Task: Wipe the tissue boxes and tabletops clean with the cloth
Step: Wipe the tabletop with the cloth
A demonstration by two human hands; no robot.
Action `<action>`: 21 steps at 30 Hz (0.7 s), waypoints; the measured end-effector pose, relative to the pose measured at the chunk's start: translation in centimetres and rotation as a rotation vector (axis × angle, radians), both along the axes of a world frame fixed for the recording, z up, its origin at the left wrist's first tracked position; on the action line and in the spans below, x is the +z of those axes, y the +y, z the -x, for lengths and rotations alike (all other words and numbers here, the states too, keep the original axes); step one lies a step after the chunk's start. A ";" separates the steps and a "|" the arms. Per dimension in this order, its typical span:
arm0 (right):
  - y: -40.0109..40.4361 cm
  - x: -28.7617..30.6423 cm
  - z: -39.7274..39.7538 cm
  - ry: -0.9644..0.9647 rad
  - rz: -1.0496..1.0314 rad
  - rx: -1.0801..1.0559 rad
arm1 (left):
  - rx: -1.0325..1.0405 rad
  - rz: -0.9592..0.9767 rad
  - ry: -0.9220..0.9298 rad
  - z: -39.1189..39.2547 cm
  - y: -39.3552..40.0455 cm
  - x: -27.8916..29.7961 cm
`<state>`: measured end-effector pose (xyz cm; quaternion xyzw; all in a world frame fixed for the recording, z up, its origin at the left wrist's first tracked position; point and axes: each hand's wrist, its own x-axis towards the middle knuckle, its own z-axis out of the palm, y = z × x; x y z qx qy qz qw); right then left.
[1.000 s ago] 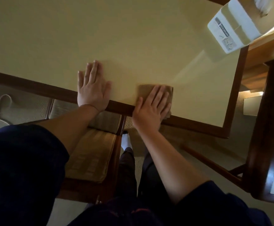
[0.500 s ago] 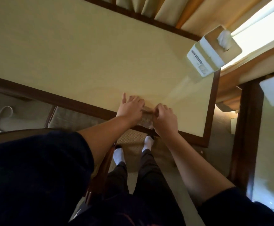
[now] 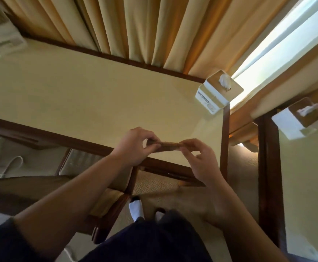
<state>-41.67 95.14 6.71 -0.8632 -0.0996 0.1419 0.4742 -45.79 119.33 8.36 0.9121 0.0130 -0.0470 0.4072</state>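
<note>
brown cloth (image 3: 170, 145) stretched flat between both hands, above the near edge of the cream tabletop (image 3: 90, 99). left hand (image 3: 135, 146) pinching the cloth's left end, fingers curled; right hand (image 3: 201, 159) pinching its right end between thumb and forefinger, other fingers loosely bent. white tissue box (image 3: 218, 91) upright at the far right corner of the tabletop, well apart from the cloth. second tissue box (image 3: 298, 120) on the neighbouring tabletop (image 3: 305, 186) at right. curtains (image 3: 135, 29) behind; chair (image 3: 69, 186) below the left forearm.
</note>
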 end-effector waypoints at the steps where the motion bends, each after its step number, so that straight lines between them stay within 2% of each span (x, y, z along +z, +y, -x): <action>1: -0.2 1.1 -0.2 0.000 -0.042 0.001 | 0.048 0.033 0.000 0.6 -0.1 0.9; 7: -0.9 6.8 -1.6 0.010 -0.201 0.074 | 0.264 0.258 -0.012 3.8 -1.4 6.1; 13: -0.5 9.0 -2.8 0.001 -0.290 0.183 | 0.389 0.273 -0.127 5.1 -2.3 9.2; 16: 0.6 9.8 -2.6 -0.031 -0.337 0.213 | 0.389 0.240 -0.173 5.8 -1.7 10.6; 21: 2.8 12.4 -1.2 -0.092 -0.352 0.329 | 0.256 0.132 -0.103 8.9 1.4 13.3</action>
